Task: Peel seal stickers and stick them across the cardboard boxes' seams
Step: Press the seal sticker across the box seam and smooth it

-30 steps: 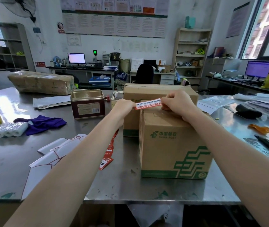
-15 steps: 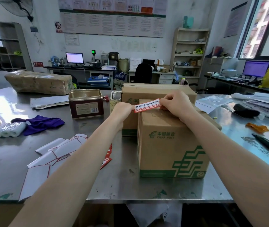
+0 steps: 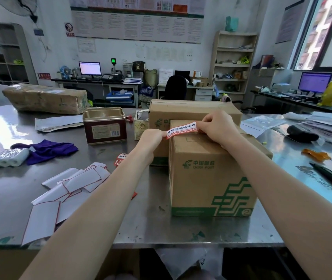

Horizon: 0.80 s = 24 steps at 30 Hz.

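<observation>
Red-and-white seal sticker (image 3: pixel 181 130) stretched taut between my hands: left hand (image 3: pixel 153 138) and right hand (image 3: pixel 217 126) each pinch an end, lining it over the front box (image 3: pixel 209 174) top's left edge before I press.

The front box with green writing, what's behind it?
Behind the front box stands a bigger cardboard box. Its lower right part is hidden, so anything there can't be seen.

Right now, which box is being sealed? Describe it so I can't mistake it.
On the steel table, two cardboard boxes stand at centre. It is the near box, in front of the wider box. Only it has the red-and-white seal sticker stretched over its top edge between the left hand and right hand.
</observation>
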### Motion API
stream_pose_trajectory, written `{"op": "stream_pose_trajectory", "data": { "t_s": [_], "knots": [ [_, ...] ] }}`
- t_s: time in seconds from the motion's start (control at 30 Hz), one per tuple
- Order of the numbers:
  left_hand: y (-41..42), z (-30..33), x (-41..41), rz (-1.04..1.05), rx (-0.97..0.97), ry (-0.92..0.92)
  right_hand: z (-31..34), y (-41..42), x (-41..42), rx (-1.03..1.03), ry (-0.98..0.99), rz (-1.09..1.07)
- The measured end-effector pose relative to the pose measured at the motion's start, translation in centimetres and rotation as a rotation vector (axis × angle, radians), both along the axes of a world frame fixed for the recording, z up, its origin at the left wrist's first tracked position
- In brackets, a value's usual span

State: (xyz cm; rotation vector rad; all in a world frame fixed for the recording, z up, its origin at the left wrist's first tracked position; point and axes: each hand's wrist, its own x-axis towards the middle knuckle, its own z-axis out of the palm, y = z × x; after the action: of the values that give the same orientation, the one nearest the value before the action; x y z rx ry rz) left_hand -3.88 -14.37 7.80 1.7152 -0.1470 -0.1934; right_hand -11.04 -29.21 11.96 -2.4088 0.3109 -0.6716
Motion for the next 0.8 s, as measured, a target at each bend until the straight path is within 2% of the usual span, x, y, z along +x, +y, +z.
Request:
{"op": "stream_pose_trajectory", "data": {
  "t_s": [0.47,0.67,0.8],
  "knots": [
    [-1.4,-1.3,-1.0,0.015,-0.134,0.050,0.0,-0.1,-0.1,0.000,0.029,-0.015],
    [-1.8,-2.4,-0.9,-0.015,-0.080,-0.082,-0.1,-0.2,0.0,0.026,0.019,-0.020],
    [-1.4,-2.6,-0.4,0.002,0.096,-0.125,-0.1,-0.2,0.1,0.034,0.022,-0.023]
  ]
}}
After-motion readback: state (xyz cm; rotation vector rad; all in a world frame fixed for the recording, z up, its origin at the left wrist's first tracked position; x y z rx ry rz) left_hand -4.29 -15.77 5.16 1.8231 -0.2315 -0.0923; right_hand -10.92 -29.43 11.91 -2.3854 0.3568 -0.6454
